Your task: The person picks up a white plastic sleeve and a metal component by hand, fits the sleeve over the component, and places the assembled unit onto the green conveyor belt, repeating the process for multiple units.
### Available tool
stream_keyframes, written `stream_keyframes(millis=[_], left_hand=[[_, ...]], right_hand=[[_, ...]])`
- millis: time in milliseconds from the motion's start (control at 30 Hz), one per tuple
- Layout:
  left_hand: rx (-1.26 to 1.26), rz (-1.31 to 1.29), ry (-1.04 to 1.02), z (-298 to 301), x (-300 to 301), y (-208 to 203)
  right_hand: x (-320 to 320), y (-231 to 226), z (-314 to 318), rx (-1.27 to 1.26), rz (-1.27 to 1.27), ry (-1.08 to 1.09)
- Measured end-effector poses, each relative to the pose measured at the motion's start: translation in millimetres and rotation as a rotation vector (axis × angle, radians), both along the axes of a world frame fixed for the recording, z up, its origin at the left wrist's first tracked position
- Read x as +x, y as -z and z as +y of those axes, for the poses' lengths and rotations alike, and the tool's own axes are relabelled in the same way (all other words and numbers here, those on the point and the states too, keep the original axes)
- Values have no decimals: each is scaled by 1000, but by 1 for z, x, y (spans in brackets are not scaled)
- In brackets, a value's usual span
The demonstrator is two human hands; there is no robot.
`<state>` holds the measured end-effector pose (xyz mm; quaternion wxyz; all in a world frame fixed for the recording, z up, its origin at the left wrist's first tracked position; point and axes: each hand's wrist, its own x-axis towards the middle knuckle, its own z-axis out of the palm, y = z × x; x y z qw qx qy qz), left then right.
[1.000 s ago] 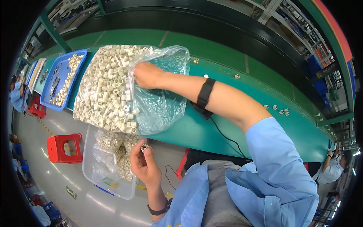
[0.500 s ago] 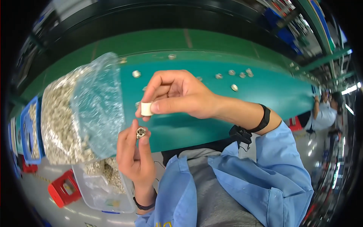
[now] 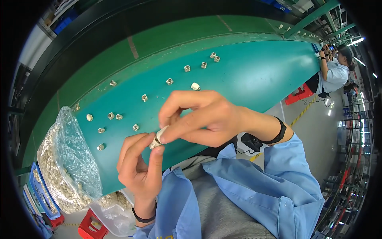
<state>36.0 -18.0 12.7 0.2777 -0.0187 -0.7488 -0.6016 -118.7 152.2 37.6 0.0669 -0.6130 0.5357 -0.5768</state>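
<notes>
My left hand [image 3: 139, 167] pinches a small whitish round fitting [image 3: 154, 144] between thumb and fingertips. A short cream cylindrical cap [image 3: 161, 134] is held in my right hand [image 3: 209, 121], by thumb and forefinger. Cap and fitting meet at a tilt; my fingertips hide how far one sits in the other. Beyond my hands, on a green work surface [image 3: 254, 71], lie several small metallic-looking fittings [image 3: 170, 81]. A white-capped piece [image 3: 195, 86] rests just past my right hand.
A clear plastic bag of small pale parts [image 3: 59, 171] lies at the left end of the surface. Near it are a blue tray [image 3: 43, 193], a translucent bin [image 3: 119, 223] and a red stool [image 3: 92, 225]. A person [image 3: 334, 71] works at the far right end.
My right hand has brought the cream cap down against the fitting in my left hand; they were apart before. The view has turned, showing more of the surface and its scattered fittings.
</notes>
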Motion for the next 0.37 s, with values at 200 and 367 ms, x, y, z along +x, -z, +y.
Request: stream_keyframes(millis=[200,367], left_hand=[[119,-114,183,9,-12,2],[281,-135,228,12,-17,9]], right_hand=[[-7,5,16,-73,7,26],[-15,6,22,-71,-17,27]])
